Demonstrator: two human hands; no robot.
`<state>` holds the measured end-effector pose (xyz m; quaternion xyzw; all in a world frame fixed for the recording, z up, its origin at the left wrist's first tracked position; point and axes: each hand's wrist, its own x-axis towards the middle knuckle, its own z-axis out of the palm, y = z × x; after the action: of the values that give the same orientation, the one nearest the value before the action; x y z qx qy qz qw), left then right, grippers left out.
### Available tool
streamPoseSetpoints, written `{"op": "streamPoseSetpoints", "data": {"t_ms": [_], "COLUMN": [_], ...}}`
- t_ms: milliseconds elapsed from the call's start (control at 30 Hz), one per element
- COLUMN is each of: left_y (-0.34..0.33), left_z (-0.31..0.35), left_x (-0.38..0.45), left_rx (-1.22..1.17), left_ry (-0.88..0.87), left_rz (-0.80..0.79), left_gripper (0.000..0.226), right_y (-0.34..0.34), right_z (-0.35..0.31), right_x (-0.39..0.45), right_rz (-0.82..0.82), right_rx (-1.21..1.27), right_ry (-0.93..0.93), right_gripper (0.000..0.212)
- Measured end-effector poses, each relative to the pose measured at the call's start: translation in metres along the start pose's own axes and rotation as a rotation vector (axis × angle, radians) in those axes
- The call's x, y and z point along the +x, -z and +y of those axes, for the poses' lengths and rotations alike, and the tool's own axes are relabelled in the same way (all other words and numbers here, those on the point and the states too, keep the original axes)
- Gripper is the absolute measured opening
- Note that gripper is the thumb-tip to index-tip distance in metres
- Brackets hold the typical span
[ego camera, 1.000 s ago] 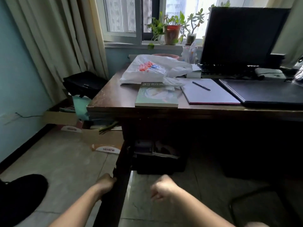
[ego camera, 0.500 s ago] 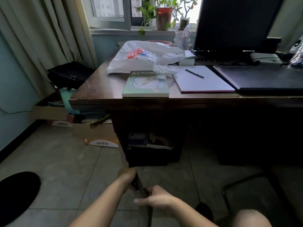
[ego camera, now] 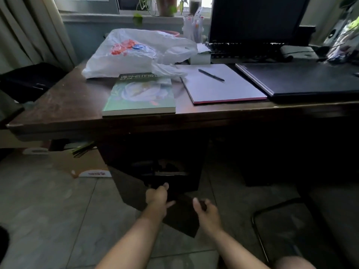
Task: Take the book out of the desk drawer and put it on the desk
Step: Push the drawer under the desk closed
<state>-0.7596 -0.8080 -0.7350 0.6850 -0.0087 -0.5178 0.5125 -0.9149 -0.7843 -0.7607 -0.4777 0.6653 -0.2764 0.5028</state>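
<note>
Head view is showing a green, glossy-covered paperback book [ego camera: 138, 94] lying flat on the dark brown wooden desk [ego camera: 58, 105], close to its front edge, with its far corner tucked just under a white crumpled plastic bag [ego camera: 136, 53]. A pale notepad [ego camera: 219, 84] with a black pen [ego camera: 211, 75] on it is lying just beside the book, apart from it. So the book's part of the task is looking done.

Below the desktop, both hands are working at a dark, flat wooden panel [ego camera: 180, 216] that is standing open from the low compartment, either a door or a drawer front; the blur and shadow are not letting me tell which. The left hand [ego camera: 157, 195] is closing around the panel's upper edge, thumb on top. The right hand [ego camera: 206, 212] is sitting at the panel's near side with fingers curled, but I cannot tell whether it is actually gripping or only resting there.

As for handling, the book is looking light and fairly thin, somewhat flexible like any softcover, and its shiny cover is probably a little slippery. If it is needing any shifting, pinching it along the spine or the thick front edge, thumb above and fingers beneath, is seeming the safest hold, sliding it clear of the bag first.
</note>
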Motion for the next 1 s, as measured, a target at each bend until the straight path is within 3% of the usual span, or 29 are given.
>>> {"op": "streamPoseSetpoints", "data": {"t_ms": [200, 467, 600, 800, 867, 900, 933, 967, 1000], "left_y": [-0.035, -0.069, -0.076, -0.075, -0.069, -0.065, -0.061, -0.057, -0.051], "left_z": [0.010, 0.029, 0.029, 0.032, 0.033, 0.033, 0.034, 0.034, 0.034], "left_x": [0.015, 0.054, 0.077, 0.084, 0.085, 0.087, 0.086, 0.087, 0.085], "left_rx": [-0.139, -0.295, -0.253, -0.111, -0.042, -0.007, 0.035, 0.084, 0.146], "left_ry": [-0.011, 0.065, 0.116, 0.094, 0.086, 0.081, 0.080, 0.077, 0.077], "left_rz": [-0.004, -0.017, -0.049, -0.076, -0.107, -0.117, -0.126, -0.124, -0.123], "left_gripper": [0.049, 0.042, 0.055, 0.077, 0.074, 0.069, 0.062, 0.054, 0.048], "right_y": [0.002, -0.008, -0.008, -0.004, -0.006, -0.004, -0.008, -0.006, -0.004], "right_z": [-0.030, -0.068, -0.078, -0.089, -0.087, -0.089, -0.085, -0.083, -0.091], "right_x": [0.068, 0.134, 0.155, 0.169, 0.170, 0.166, 0.164, 0.167, 0.166], "right_rz": [0.131, 0.216, 0.262, 0.201, 0.166, 0.212, 0.175, 0.160, 0.075], "right_rx": [0.218, 0.254, 0.319, 0.548, 0.702, 0.654, 0.189, 0.277, 0.506], "right_ry": [-0.197, -0.168, -0.194, -0.318, -0.382, -0.420, -0.290, -0.215, -0.292], "right_gripper": [0.042, 0.046, 0.046, 0.044, 0.051, 0.057, 0.066, 0.078, 0.082]}}
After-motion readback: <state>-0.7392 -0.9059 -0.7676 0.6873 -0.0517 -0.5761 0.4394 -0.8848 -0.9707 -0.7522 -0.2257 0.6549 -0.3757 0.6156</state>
